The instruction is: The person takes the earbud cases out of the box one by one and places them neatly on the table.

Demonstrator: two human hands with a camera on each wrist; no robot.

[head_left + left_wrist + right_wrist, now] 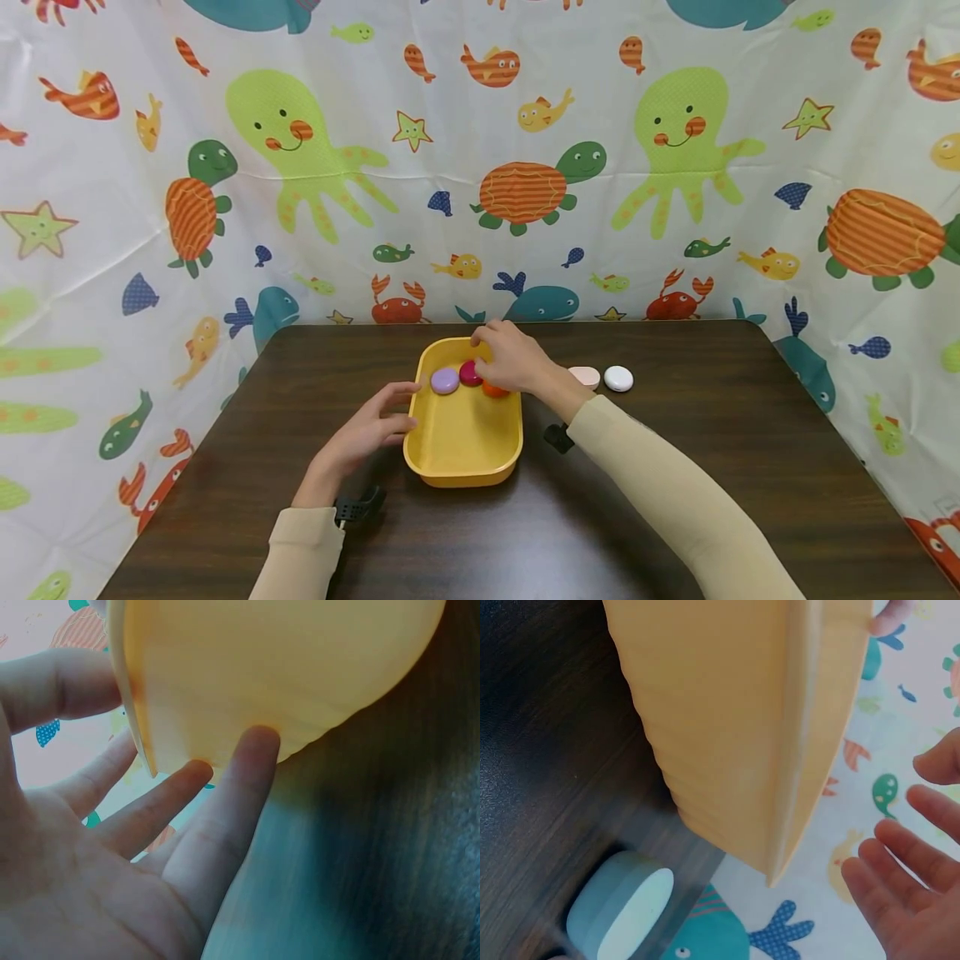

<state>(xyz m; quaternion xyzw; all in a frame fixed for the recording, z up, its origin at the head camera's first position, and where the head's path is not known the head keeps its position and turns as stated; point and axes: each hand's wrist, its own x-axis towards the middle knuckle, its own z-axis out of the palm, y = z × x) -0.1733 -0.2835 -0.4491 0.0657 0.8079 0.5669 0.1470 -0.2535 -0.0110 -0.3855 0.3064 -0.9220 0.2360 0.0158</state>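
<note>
While my L hand (pixel 372 425) steadies nothing in a grip, its spread fingers touch the L side of the yellow tub (pixel 463 442), which sits mid-table; in the L wrist view, fingertips rest on the tub's outer wall & rim. My R hand (pixel 513 354) is over the tub's far R corner, fingers loosely bent & a bit apart, w/ nothing btwn them in the R wrist view.

In the tub's far half, L to R: a lilac piece (pixel 445 381), a dark red piece (pixel 470 373) just beside it, & an orange piece (pixel 495 390) near the R wall, partly hidden by my R hand. To the R of the tub, on the dark wood table (pixel 712 433), lie a pale pink piece (pixel 585 377), partly behind my R forearm, & a white round piece (pixel 618 379) just R of it. Far side: sea-animal curtain (pixel 450 108), w/ octopuses, turtles, crabs etc.
</note>
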